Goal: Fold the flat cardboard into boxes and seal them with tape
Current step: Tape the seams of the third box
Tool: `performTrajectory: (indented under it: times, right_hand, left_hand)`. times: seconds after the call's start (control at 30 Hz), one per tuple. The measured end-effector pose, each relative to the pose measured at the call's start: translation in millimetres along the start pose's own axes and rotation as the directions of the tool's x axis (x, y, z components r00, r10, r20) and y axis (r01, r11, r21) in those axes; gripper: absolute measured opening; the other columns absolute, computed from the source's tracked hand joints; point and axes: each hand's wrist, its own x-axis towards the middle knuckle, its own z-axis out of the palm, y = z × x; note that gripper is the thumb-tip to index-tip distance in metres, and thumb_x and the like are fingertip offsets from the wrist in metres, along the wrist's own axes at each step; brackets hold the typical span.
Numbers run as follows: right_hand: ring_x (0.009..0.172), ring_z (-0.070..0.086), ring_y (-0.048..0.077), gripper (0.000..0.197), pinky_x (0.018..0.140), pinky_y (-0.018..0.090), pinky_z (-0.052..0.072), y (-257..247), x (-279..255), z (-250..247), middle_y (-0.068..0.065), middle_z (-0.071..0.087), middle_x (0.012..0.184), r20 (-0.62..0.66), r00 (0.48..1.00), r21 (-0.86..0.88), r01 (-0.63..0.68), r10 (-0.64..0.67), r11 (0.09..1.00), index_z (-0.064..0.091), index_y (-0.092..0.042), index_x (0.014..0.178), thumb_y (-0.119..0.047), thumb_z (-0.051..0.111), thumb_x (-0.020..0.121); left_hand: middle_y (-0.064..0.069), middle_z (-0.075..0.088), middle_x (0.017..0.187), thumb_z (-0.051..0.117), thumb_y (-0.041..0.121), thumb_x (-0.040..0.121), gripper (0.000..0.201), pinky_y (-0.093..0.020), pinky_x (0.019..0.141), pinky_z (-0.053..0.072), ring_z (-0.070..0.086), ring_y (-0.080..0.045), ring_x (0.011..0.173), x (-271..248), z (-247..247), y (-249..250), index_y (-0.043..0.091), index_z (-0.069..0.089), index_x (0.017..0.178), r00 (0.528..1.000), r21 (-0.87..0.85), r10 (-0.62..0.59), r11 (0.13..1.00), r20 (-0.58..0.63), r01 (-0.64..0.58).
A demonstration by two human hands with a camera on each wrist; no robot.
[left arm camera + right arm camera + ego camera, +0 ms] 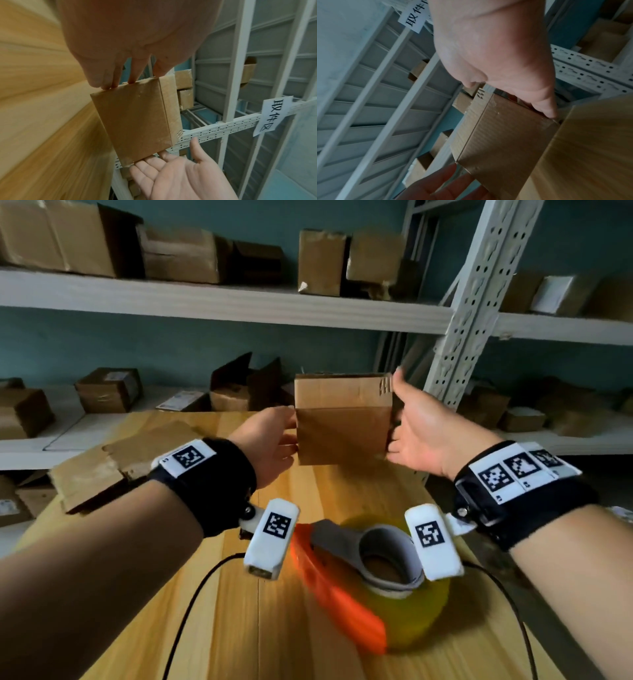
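A small brown cardboard box [342, 422] hangs in the air above the far part of the wooden table [239, 628], with clear tape along its upper face. My left hand [277, 440] touches its left side with straight fingers; the left wrist view shows the fingertips [116, 83] on the box [135, 121] edge. My right hand [407, 422] presses the right side with an open palm, thumb sticking up. In the right wrist view its fingers [546, 108] lie along the box [505, 135] edge. An orange-handled tape dispenser [339, 583] with a yellow roll lies near me on the table.
Flat cardboard pieces [113, 463] lie at the table's left edge. White metal shelving [472, 302] with several boxes [185, 254] stands right behind the table, its perforated post close to my right hand. Black cables [191, 604] trail across the near tabletop.
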Motion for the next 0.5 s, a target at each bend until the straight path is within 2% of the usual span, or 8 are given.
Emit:
performTrajectory:
  times: [0.03,0.07,0.1,0.17,0.23,0.3,0.37,0.5]
  right_hand:
    - [0.119,0.064,0.034,0.085,0.089,0.042,0.050,3,12,-8,0.018,0.066,0.137,-0.018,1.000,-0.008,-0.016,0.016,1.000,0.037,-0.025,0.161,-0.080,0.045,0.096]
    - [0.116,0.064,0.033,0.083,0.092,0.043,0.051,7,22,-14,0.018,0.067,0.134,-0.025,0.999,-0.009,-0.034,0.033,0.999,0.040,-0.023,0.158,-0.078,0.046,0.096]
    - [0.123,0.061,0.034,0.085,0.105,0.047,0.048,11,33,-20,0.019,0.063,0.142,-0.026,0.998,0.001,-0.058,0.058,0.998,0.037,-0.022,0.160,-0.078,0.046,0.097]
    - [0.149,0.043,0.036,0.092,0.127,0.053,0.026,18,47,-27,0.015,0.045,0.162,-0.030,0.996,0.017,-0.086,0.086,0.996,0.028,-0.024,0.166,-0.080,0.044,0.096]
    - [0.158,0.027,0.034,0.099,0.131,0.056,0.014,24,59,-30,0.011,0.033,0.170,-0.033,0.995,0.024,-0.094,0.095,0.995,0.020,-0.028,0.168,-0.084,0.047,0.092]
    - [0.160,0.022,0.033,0.107,0.131,0.057,0.012,30,69,-34,0.009,0.026,0.173,-0.036,0.996,0.048,-0.081,0.082,0.996,0.015,-0.030,0.169,-0.086,0.052,0.086]
    - [0.159,0.025,0.032,0.105,0.131,0.057,0.013,33,76,-39,0.009,0.028,0.172,-0.047,0.996,0.062,-0.071,0.074,0.996,0.018,-0.030,0.169,-0.084,0.053,0.086]
    - [0.160,0.022,0.034,0.100,0.130,0.058,0.011,35,75,-40,0.011,0.026,0.173,-0.050,0.994,0.045,-0.090,0.092,0.995,0.017,-0.029,0.169,-0.082,0.049,0.091]
  left_hand:
    - [-0.011,0.067,0.122,0.045,0.038,0.110,0.036,-0.040,0.113,0.042,0.063,-0.025,0.115,9,6,-2,0.011,0.064,0.126,1.000,-0.010,-0.021,1.000,0.007,0.021]
    - [-0.012,0.065,0.131,0.046,0.039,0.109,0.041,-0.044,0.120,0.038,0.060,-0.027,0.126,16,11,-5,0.011,0.061,0.134,0.999,-0.023,-0.043,0.999,0.007,0.043]
    - [-0.014,0.062,0.138,0.046,0.040,0.109,0.044,-0.047,0.123,0.034,0.056,-0.029,0.133,25,15,-7,0.010,0.057,0.140,0.998,-0.034,-0.063,0.997,0.004,0.063]
    - [-0.016,0.056,0.147,0.046,0.039,0.110,0.049,-0.049,0.126,0.030,0.049,-0.032,0.141,36,21,-10,0.009,0.051,0.148,0.996,-0.034,-0.094,0.995,-0.003,0.094]
    - [-0.016,0.051,0.153,0.046,0.037,0.110,0.052,-0.049,0.127,0.028,0.044,-0.032,0.147,44,26,-13,0.010,0.045,0.154,0.994,-0.019,-0.105,0.994,-0.003,0.105]
    - [-0.016,0.050,0.154,0.045,0.036,0.111,0.052,-0.049,0.127,0.028,0.042,-0.033,0.148,51,27,-14,0.009,0.044,0.155,0.994,-0.010,-0.106,0.994,0.003,0.106]
    - [-0.015,0.053,0.152,0.045,0.035,0.111,0.049,-0.049,0.126,0.030,0.043,-0.034,0.147,57,26,-14,0.008,0.047,0.152,0.993,-0.008,-0.116,0.993,-0.002,0.116]
    - [-0.014,0.060,0.133,0.046,0.033,0.110,0.038,-0.047,0.120,0.035,0.047,-0.034,0.141,58,22,-16,0.010,0.057,0.137,0.987,0.008,-0.156,0.988,-0.037,0.157]
